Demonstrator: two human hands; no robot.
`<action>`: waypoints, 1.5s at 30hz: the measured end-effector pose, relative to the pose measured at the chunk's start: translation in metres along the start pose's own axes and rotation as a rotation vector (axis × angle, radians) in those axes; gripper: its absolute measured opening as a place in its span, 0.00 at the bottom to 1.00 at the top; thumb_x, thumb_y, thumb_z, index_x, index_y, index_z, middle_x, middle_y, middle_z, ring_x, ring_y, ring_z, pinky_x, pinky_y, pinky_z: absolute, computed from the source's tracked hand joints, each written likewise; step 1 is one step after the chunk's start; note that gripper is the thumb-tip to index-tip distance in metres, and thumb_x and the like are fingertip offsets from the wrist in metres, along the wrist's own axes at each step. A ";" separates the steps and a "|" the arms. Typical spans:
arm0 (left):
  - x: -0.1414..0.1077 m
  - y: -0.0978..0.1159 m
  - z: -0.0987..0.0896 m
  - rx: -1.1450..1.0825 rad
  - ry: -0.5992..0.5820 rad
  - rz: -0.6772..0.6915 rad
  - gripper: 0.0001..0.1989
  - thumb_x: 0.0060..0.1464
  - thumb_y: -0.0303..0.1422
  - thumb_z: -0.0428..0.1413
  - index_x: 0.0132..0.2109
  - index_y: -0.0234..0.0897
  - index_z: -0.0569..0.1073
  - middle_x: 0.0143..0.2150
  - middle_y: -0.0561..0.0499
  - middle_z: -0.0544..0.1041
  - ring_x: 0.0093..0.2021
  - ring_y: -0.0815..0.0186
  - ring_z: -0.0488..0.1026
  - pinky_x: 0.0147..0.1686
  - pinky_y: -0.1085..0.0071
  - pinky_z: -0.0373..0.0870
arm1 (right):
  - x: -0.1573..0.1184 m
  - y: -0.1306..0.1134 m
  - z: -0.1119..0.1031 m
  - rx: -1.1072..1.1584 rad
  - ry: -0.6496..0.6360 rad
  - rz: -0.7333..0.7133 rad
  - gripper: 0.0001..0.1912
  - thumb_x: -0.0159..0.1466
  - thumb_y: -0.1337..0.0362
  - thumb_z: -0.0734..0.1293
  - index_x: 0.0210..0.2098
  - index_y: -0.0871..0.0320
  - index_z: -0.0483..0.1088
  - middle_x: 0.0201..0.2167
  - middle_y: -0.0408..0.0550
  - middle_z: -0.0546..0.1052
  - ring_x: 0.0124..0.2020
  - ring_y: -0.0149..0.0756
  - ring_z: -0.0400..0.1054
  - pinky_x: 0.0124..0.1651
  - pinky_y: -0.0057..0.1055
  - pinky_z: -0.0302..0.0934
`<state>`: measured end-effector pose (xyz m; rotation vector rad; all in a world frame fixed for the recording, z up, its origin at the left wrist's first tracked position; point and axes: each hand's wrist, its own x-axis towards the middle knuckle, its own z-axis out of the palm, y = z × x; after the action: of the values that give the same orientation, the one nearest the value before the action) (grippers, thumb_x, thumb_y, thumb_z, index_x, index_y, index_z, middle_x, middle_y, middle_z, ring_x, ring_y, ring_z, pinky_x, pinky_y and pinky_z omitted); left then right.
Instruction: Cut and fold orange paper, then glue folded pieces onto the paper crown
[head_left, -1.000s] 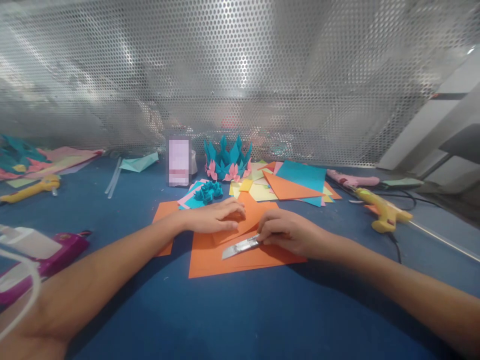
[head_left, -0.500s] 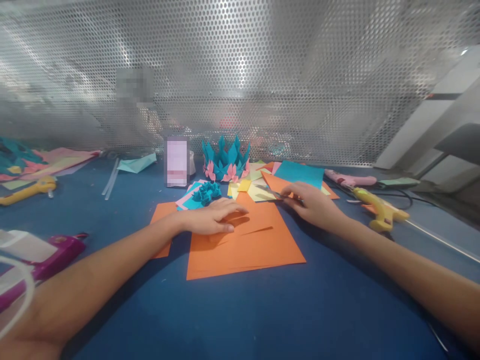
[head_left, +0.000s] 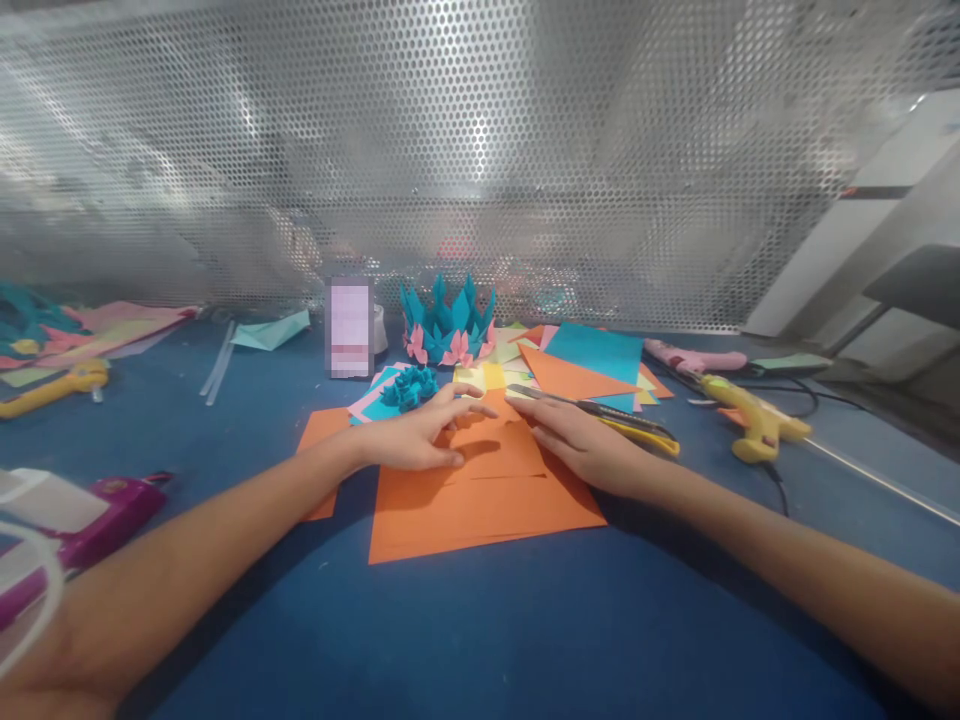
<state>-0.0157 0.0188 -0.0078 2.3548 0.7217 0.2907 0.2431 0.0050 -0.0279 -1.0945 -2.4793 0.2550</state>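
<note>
My left hand [head_left: 420,430] hovers or rests lightly over the left part of an orange paper sheet [head_left: 480,510], fingers spread. On the sheet's right side my right hand [head_left: 581,445] lies with its fingers stretched out, pointing left. A utility knife [head_left: 637,425] with a black and yellow handle lies just behind the right hand, partly hidden by it. The sheet has a narrow slit or strip edge between the hands. Close behind my left hand is a crumpled blue paper flower [head_left: 410,388] on blue and pink paper.
A blue paper crown [head_left: 450,320] with pink flowers stands behind. Coloured sheets [head_left: 592,355] lie at the back right. Glue guns, one yellow [head_left: 757,420] and one pink [head_left: 697,358], are at right; a purple tool [head_left: 112,515] is at left. A perforated metal panel [head_left: 480,150] bounds the back.
My right hand has moved left and towards me onto the orange sheet, its fingers straightening and the knife's handle coming into view. My left hand stays in place, its fingers slightly raised.
</note>
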 end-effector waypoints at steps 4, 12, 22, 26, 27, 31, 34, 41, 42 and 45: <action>0.000 -0.005 0.001 0.027 0.038 -0.037 0.31 0.50 0.29 0.55 0.60 0.50 0.55 0.58 0.46 0.54 0.52 0.62 0.62 0.51 0.61 0.66 | 0.000 -0.002 0.001 0.382 0.025 0.051 0.21 0.66 0.63 0.54 0.59 0.50 0.58 0.59 0.49 0.65 0.59 0.40 0.60 0.59 0.44 0.57; 0.000 0.000 0.002 -0.064 0.073 -0.014 0.26 0.49 0.27 0.55 0.55 0.45 0.59 0.52 0.46 0.55 0.44 0.67 0.63 0.47 0.64 0.69 | 0.001 -0.015 0.002 0.886 0.095 0.293 0.17 0.63 0.56 0.61 0.51 0.50 0.64 0.47 0.47 0.71 0.43 0.34 0.70 0.48 0.36 0.65; 0.004 0.004 -0.007 -0.064 0.058 -0.030 0.09 0.50 0.23 0.49 0.37 0.38 0.71 0.46 0.48 0.68 0.50 0.66 0.68 0.50 0.67 0.66 | 0.002 -0.012 -0.005 0.720 0.105 0.410 0.21 0.60 0.49 0.61 0.39 0.58 0.76 0.38 0.51 0.77 0.32 0.34 0.68 0.40 0.34 0.64; -0.004 0.019 -0.031 0.173 -0.035 -0.229 0.10 0.50 0.25 0.49 0.37 0.38 0.74 0.40 0.51 0.75 0.42 0.67 0.71 0.43 0.71 0.66 | 0.002 -0.003 -0.008 0.552 0.364 0.366 0.19 0.62 0.53 0.60 0.42 0.58 0.74 0.41 0.52 0.76 0.34 0.36 0.69 0.39 0.35 0.64; -0.007 0.024 -0.037 0.224 -0.056 -0.269 0.10 0.49 0.25 0.50 0.37 0.38 0.74 0.40 0.52 0.76 0.41 0.67 0.71 0.40 0.73 0.66 | 0.002 0.000 -0.009 0.490 0.426 0.338 0.18 0.62 0.54 0.60 0.42 0.57 0.74 0.41 0.51 0.76 0.37 0.37 0.69 0.40 0.36 0.64; -0.021 0.038 -0.061 0.369 -0.146 -0.374 0.13 0.43 0.22 0.47 0.34 0.38 0.72 0.33 0.54 0.75 0.33 0.68 0.70 0.30 0.76 0.63 | 0.002 0.017 -0.014 0.178 0.592 0.248 0.15 0.63 0.58 0.58 0.39 0.57 0.73 0.38 0.51 0.73 0.42 0.40 0.67 0.46 0.38 0.62; -0.030 0.038 -0.070 0.441 -0.216 -0.395 0.15 0.38 0.20 0.45 0.31 0.38 0.73 0.33 0.53 0.75 0.33 0.67 0.70 0.31 0.75 0.63 | 0.003 0.033 -0.017 -0.013 0.640 0.297 0.16 0.62 0.58 0.59 0.41 0.58 0.72 0.43 0.55 0.72 0.48 0.45 0.65 0.53 0.43 0.58; -0.038 0.025 -0.068 0.471 -0.270 -0.456 0.18 0.33 0.20 0.47 0.26 0.43 0.77 0.34 0.53 0.78 0.35 0.62 0.72 0.32 0.71 0.65 | 0.002 0.050 -0.017 -0.328 0.410 0.561 0.36 0.60 0.51 0.61 0.61 0.67 0.53 0.63 0.71 0.51 0.63 0.65 0.45 0.57 0.62 0.46; -0.038 0.024 -0.067 0.456 -0.260 -0.447 0.18 0.34 0.20 0.47 0.27 0.43 0.77 0.34 0.52 0.79 0.35 0.62 0.73 0.32 0.72 0.65 | 0.001 0.046 -0.017 -0.361 0.411 0.542 0.37 0.61 0.51 0.60 0.62 0.67 0.52 0.64 0.71 0.49 0.64 0.65 0.42 0.57 0.63 0.44; -0.036 0.022 -0.062 0.475 -0.195 -0.401 0.18 0.37 0.20 0.48 0.32 0.43 0.77 0.36 0.52 0.79 0.37 0.62 0.73 0.33 0.71 0.65 | 0.000 0.027 -0.016 -0.432 0.338 0.286 0.31 0.64 0.55 0.58 0.62 0.63 0.53 0.66 0.64 0.50 0.66 0.56 0.39 0.61 0.57 0.41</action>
<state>-0.0595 0.0172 0.0529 2.5424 1.2452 -0.3140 0.2683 0.0233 -0.0225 -1.5231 -2.1190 -0.3760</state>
